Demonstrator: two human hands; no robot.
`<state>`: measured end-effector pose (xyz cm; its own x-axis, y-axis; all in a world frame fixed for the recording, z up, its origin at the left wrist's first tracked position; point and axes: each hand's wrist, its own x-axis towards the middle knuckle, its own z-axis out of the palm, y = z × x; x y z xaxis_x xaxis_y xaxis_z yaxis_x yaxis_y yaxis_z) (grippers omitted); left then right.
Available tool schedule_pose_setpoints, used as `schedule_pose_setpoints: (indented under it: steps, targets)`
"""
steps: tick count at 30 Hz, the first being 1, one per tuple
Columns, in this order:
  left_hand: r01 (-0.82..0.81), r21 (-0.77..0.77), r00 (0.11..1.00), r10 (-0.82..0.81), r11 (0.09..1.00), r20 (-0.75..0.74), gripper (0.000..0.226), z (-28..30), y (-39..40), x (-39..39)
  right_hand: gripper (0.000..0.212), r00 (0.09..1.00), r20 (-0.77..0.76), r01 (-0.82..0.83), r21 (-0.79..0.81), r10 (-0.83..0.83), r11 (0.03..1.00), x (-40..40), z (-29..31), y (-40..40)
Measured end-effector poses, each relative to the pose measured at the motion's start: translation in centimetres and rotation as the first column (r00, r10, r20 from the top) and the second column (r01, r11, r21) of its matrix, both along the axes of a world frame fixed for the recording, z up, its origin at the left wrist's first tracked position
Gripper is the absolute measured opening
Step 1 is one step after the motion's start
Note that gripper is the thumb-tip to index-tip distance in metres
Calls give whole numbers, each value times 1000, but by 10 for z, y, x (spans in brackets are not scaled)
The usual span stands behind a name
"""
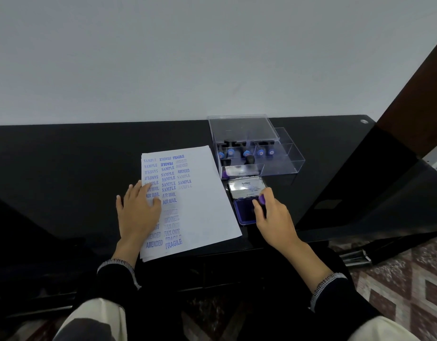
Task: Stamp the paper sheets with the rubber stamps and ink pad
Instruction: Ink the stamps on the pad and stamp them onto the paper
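A stack of white paper sheets (202, 193) lies on the black table (64, 156), its top sheet covered down the left half with blue stamped words. My left hand (136, 207) rests flat on the sheet's left edge with fingers spread. To the right, an open ink pad (244, 212) shows its dark blue pad, with the silver lid (245, 188) folded back. My right hand (271, 215) grips a rubber stamp with a purple knob (262, 199), held down on the pad. The stamp's base is hidden by my fingers.
A clear plastic organiser box (281, 158) behind the ink pad holds several more stamps (245, 153) with blue tops. A white wall rises behind the table. A dark wooden panel (414, 107) stands at right, over a patterned floor (409, 279).
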<state>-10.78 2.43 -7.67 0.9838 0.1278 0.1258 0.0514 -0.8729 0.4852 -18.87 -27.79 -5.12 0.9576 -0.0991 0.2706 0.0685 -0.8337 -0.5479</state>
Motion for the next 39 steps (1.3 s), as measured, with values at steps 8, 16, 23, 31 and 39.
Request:
schedule_pose_setpoints:
  steps: [8, 16, 23, 31, 39]
  targets:
    - [-3, -6, 1000, 3, 1000, 12, 49, 0, 0, 1, 14, 999, -27, 18, -45, -19, 999, 1, 6, 3]
    - [-16, -13, 1000, 16, 1000, 15, 49, 3, 0, 1, 12, 998, 68, -3, 4, 3, 1000, 16, 44, 56]
    - [-6, -12, 1000, 6, 1000, 10, 45, 7, 1, 1, 8, 980, 18, -184, 435, 196, 881, 56, 44, 113]
    - [-34, 10, 999, 34, 999, 18, 53, 2, 1, 4, 13, 952, -43, -280, 273, 303, 920, 96, 28, 114]
    - [-37, 18, 999, 37, 999, 35, 54, 1, 1, 5, 19, 937, -116, -297, 228, 329, 927, 106, 25, 119]
